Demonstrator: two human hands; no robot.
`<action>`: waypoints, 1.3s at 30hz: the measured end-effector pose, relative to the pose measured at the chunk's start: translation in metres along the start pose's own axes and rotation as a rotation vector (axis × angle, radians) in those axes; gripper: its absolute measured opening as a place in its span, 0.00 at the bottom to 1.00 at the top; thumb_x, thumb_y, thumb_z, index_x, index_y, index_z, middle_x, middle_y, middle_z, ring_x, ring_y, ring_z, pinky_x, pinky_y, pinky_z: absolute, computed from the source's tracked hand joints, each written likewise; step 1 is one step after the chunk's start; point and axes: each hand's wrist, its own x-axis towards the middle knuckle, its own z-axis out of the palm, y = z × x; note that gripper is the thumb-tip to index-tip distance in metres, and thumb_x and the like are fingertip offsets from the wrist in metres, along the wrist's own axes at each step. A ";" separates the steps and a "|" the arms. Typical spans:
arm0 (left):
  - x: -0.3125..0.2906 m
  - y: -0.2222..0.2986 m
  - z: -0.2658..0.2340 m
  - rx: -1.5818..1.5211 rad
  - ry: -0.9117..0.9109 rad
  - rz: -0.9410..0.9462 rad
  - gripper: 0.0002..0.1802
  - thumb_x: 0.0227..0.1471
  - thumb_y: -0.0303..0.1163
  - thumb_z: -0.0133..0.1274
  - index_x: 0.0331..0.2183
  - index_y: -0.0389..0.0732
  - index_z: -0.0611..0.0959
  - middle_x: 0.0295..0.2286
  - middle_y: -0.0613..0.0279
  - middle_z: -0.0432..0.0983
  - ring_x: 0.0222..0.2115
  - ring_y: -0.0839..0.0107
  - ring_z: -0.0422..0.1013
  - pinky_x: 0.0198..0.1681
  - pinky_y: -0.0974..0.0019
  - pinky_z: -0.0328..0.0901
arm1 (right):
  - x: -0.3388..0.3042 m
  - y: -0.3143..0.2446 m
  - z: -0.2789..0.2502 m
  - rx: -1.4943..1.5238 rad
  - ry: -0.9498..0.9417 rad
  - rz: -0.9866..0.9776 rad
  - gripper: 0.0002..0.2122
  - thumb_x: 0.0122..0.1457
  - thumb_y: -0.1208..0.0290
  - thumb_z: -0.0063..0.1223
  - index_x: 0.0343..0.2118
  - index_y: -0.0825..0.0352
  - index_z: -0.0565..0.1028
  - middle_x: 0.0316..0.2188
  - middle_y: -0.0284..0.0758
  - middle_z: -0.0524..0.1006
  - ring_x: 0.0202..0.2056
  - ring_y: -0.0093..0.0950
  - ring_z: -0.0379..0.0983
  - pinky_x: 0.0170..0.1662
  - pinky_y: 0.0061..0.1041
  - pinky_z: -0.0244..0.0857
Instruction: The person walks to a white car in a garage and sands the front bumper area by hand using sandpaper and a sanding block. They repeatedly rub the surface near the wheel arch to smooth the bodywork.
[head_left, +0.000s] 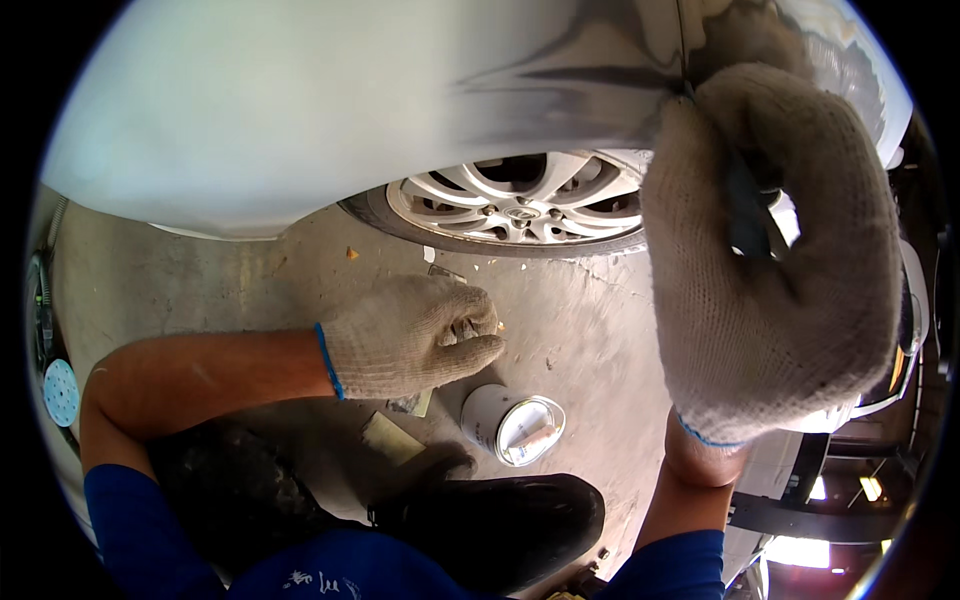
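My right hand (790,330), in a knitted off-white glove, is raised close to the car's silver body panel (300,90). Its fingers curl round a thin dark flat blade (745,205), whose full shape is hidden. By the panel's seam, that hand covers part of a darker, patchy area (600,70). Lower and to the left, my left hand (400,340) wears a matching glove with a blue cuff. The fingers are closed; a small shiny edge shows between thumb and forefinger, but what it belongs to cannot be made out. Behind this hand a dark flat corner (445,272) shows.
A spoked car wheel (520,213) stands beyond my hands. A round can (488,412) with a pale stick-like thing on top sits on the concrete floor (600,350). Yellowish sheets (393,437) lie near my black-clad legs. At far left is a pale blue perforated disc (60,392).
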 end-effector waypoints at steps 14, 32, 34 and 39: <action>-0.001 0.070 -0.050 0.806 0.501 0.758 0.13 0.41 0.32 0.60 0.32 0.41 0.78 0.35 0.58 0.74 0.33 0.62 0.72 0.34 0.58 0.66 | -0.131 0.015 0.002 -0.080 -0.310 0.401 0.07 0.44 0.80 0.60 0.26 0.65 0.74 0.23 0.35 0.74 0.27 0.36 0.71 0.34 0.34 0.63; 0.041 0.065 -0.013 0.860 0.026 0.250 0.24 0.51 0.46 0.54 0.44 0.40 0.77 0.41 0.54 0.73 0.38 0.56 0.73 0.41 0.56 0.68 | -0.156 -0.011 0.004 0.553 -0.107 0.761 0.06 0.45 0.78 0.60 0.27 0.66 0.76 0.26 0.37 0.76 0.29 0.35 0.74 0.34 0.30 0.67; 0.038 0.066 -0.008 0.511 -0.102 0.086 0.23 0.52 0.47 0.54 0.42 0.39 0.78 0.36 0.51 0.75 0.35 0.55 0.73 0.37 0.56 0.68 | -0.159 -0.016 0.003 0.816 0.000 0.872 0.06 0.45 0.80 0.61 0.27 0.67 0.76 0.27 0.35 0.76 0.27 0.29 0.74 0.31 0.25 0.68; 0.032 0.045 0.009 0.371 -0.074 0.186 0.16 0.55 0.42 0.51 0.29 0.38 0.80 0.21 0.50 0.74 0.23 0.49 0.71 0.27 0.54 0.65 | -0.149 -0.018 -0.010 1.111 -0.121 0.997 0.06 0.49 0.78 0.60 0.31 0.69 0.78 0.26 0.34 0.76 0.27 0.23 0.71 0.32 0.22 0.67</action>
